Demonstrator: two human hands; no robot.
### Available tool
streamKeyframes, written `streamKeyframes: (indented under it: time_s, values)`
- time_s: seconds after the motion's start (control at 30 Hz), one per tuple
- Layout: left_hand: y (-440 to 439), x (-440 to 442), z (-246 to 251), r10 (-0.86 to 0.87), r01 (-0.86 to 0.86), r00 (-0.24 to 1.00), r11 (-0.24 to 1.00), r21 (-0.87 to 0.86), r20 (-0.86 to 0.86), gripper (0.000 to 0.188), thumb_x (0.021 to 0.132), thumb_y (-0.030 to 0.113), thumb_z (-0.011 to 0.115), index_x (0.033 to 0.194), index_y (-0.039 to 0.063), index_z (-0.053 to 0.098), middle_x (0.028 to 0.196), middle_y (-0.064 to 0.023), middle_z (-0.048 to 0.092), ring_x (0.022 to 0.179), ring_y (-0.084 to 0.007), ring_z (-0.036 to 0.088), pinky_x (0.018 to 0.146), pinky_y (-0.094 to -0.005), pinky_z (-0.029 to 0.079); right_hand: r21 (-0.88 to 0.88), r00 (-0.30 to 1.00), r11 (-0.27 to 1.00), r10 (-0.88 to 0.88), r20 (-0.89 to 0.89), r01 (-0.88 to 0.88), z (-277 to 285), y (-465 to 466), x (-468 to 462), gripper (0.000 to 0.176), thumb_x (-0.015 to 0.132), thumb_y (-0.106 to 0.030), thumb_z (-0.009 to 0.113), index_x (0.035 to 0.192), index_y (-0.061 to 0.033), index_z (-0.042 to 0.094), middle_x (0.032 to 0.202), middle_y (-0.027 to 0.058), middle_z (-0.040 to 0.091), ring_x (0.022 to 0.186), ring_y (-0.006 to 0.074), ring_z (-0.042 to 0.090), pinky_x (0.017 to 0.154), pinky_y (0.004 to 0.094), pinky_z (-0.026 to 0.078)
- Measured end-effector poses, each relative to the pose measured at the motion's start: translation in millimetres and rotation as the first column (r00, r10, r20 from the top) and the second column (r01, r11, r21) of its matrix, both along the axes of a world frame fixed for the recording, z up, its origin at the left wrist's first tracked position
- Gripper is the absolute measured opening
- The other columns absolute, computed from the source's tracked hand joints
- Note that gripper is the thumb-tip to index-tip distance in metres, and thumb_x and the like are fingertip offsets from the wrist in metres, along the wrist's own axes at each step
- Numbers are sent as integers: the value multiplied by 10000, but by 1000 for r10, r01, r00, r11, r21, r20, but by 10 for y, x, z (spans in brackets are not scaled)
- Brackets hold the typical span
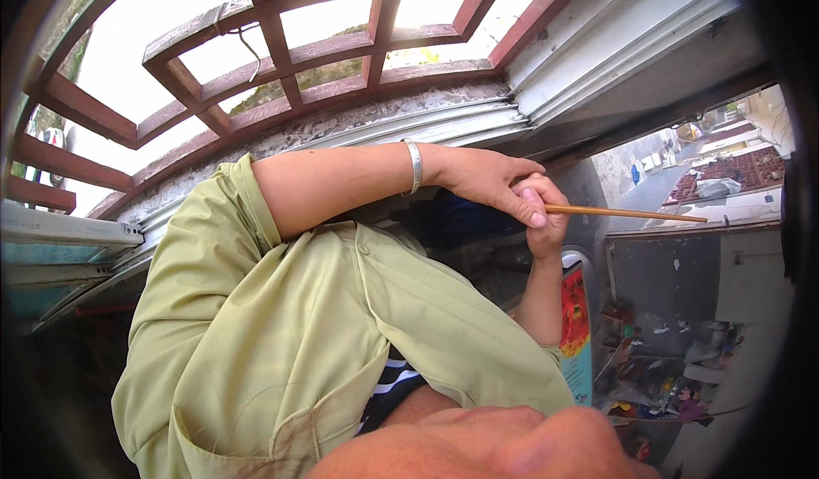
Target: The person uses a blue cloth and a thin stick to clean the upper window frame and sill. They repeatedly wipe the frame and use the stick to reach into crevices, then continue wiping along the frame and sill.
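My left hand (489,181), back towards the camera and a silver bangle (414,167) at its wrist, meets my right hand (549,213) at the upper centre right. The fingers of both hands are closed together around one end of a thin wooden stick (630,213), like a chopstick. From the hands the stick points right, nearly level in the picture, its far end free. The held end is hidden among thumbs and fingers, so how the grip is shared is not plain. My light green shirt (288,325) lies below my forearms.
A reddish-brown wooden lattice (281,63) runs along the window at the top, a wire looped on it. Beside it is a white window frame (627,37). A red and blue printed panel (576,325) stands by my right forearm. Mixed items (678,389) lie at the lower right.
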State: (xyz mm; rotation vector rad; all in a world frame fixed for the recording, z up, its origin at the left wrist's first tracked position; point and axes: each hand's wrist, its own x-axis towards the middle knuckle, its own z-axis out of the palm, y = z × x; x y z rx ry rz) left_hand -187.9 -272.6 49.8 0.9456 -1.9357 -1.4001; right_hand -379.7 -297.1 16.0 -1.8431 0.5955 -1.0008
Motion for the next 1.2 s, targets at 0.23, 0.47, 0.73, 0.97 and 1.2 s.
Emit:
streamKeyframes:
  time_s: [0.23,0.47,0.73,0.97,1.2]
  values:
    - [-94,237,95,3,-64,973,965,253,232,478,831,445,693,971,-11,656,838,-44,676,821,-140,611,771,-292,477,-44,983,994,-94,156,102,211,-266,-171,153,849,-81,498,876,17,612,832,50,558,755,99,472,691,224,361]
    - [-85,346,58,634,-205,655,672,711,-411,292,933,301,588,958,13,632,912,-66,670,783,-132,647,724,-276,547,-39,992,995,-88,88,92,-3,-539,-55,209,937,-101,479,990,31,632,1113,94,586,1073,160,519,904,263,400]
    - [-512,607,165,645,-618,692,761,-196,324,300,890,270,642,999,-6,682,894,-115,686,814,-195,670,749,-292,542,217,980,976,10,-198,34,-370,-469,-481,290,972,-305,522,1006,-35,621,638,-43,443,570,34,381,513,200,288]
    - [-459,411,263,750,-625,638,636,-452,174,279,860,271,661,972,20,710,869,-172,687,770,-240,667,724,-323,524,376,927,924,77,-368,73,-564,15,-688,346,985,-330,487,903,-18,613,548,-42,399,506,38,372,471,225,286]
    - [-99,77,145,682,-83,645,510,-856,344,173,865,245,630,877,75,659,770,-72,602,689,-285,622,596,-376,518,320,921,933,-28,-389,164,-647,367,-492,326,981,-280,491,876,13,588,542,50,476,494,125,470,498,281,375]
